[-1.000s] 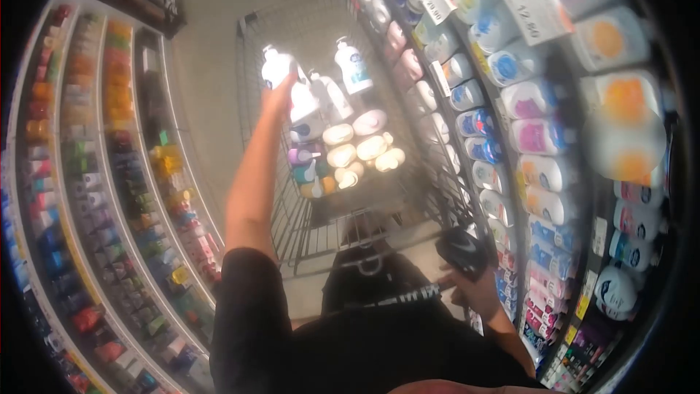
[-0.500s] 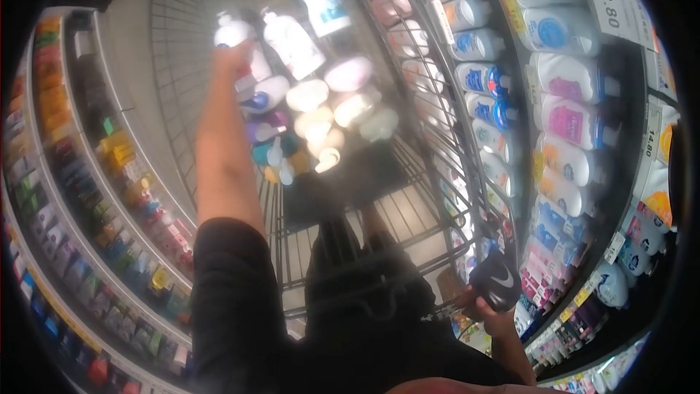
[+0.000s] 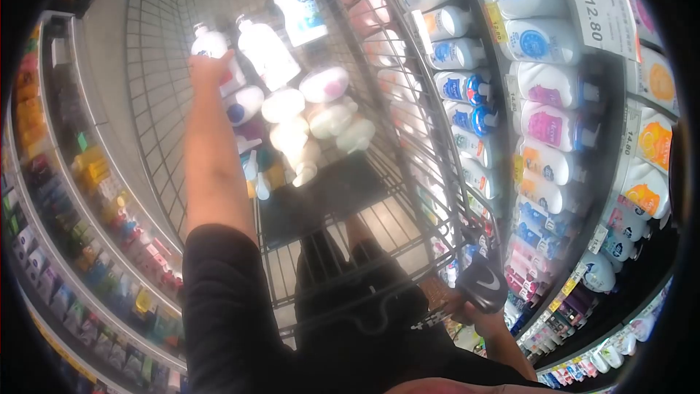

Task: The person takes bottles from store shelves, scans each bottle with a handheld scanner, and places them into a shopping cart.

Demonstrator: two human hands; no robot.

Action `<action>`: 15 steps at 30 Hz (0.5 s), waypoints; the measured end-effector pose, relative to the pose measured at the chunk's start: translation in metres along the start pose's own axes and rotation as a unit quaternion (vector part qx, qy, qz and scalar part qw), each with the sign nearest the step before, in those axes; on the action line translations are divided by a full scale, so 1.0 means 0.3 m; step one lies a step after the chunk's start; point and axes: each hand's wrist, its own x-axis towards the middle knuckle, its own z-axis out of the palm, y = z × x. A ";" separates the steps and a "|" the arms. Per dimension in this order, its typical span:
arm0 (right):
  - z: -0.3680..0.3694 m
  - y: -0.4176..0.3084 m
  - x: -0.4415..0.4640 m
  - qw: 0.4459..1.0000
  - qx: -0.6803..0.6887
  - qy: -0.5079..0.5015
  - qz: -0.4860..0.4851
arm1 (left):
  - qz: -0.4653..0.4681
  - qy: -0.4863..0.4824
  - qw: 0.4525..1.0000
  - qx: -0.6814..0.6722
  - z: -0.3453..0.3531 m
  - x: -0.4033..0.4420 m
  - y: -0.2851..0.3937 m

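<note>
My left hand (image 3: 211,69) reaches down into the shopping cart (image 3: 157,113) with its fingers closed around a white pump bottle (image 3: 209,42). Two more white pump bottles, a middle one (image 3: 268,55) and one with a blue label (image 3: 301,11), lie to its right, washed out by glare. Nearer my body several rounded white bottles (image 3: 283,106) stand close together in the cart. At the lower right, my right hand (image 3: 485,319) is closed on the cart handle (image 3: 477,286) by its black end piece; the fingers are partly hidden.
Shelves of white and coloured bottles (image 3: 539,124) run close along the cart's right side, with price tags (image 3: 598,18) on their edges. Another stocked shelf (image 3: 95,204) curves along the left. Pale floor (image 3: 106,66) shows between the cart and the left shelf.
The whole view has shifted, so the cart and bottles appear a little farther left. My left hand keeps hold of the pump bottle, and my right hand stays at the handle.
</note>
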 end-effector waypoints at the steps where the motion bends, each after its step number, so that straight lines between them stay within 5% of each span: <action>1: -0.002 0.004 0.004 1.000 0.005 -0.002 -0.004 | 0.007 0.000 1.000 -0.002 -0.003 -0.004 0.004; 7: 0.018 -0.040 0.010 1.000 -0.004 -0.006 -0.005 | 0.081 -0.172 0.979 -0.069 -0.098 0.013 -0.014; 10: 0.015 -0.027 0.033 0.997 -0.009 -0.038 -0.065 | 0.119 0.021 0.990 -0.074 -0.111 -0.046 -0.014; 14: 0.018 -0.027 0.047 0.993 -0.021 -0.062 -0.102 | 0.153 -0.068 0.980 -0.106 -0.328 -0.278 0.048; 15: 0.025 -0.055 0.037 0.997 -0.053 -0.045 -0.037 | 0.207 0.032 0.976 -0.056 -0.246 -0.194 -0.018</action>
